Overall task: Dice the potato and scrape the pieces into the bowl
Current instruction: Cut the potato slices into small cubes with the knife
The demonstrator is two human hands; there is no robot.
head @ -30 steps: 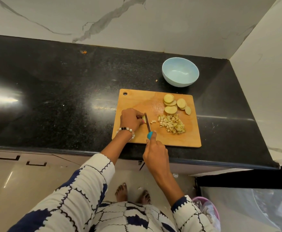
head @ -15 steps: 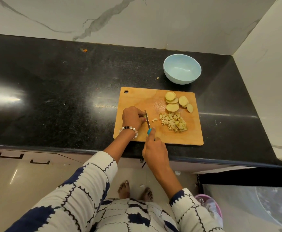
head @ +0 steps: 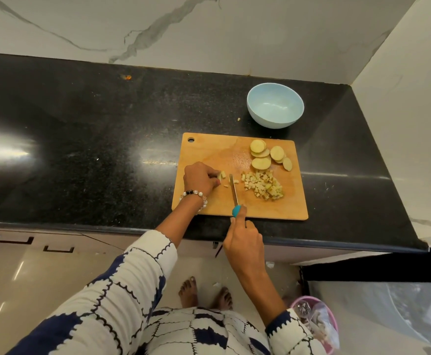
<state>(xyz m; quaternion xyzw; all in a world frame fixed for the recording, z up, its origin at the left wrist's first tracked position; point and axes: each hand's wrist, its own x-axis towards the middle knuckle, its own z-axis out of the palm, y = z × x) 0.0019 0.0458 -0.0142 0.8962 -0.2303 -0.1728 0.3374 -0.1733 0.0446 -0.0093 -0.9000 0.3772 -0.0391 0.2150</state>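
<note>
A wooden cutting board lies on the black counter. On its left part my left hand pinches a few potato strips. My right hand grips a knife by its teal handle, the blade lying just right of the strips with a couple of small cut bits beside it. A pile of diced potato sits right of the blade. Several round potato slices lie at the board's far right. The empty light blue bowl stands behind the board.
The black counter stretches to the left, with a white marble wall behind and on the right. A small potato scrap lies left of the bowl. A pink bin stands on the floor at lower right.
The knife has moved a little to the right, off the strips held by my left hand, leaving small cut bits by the blade. The camera view shifted slightly.
</note>
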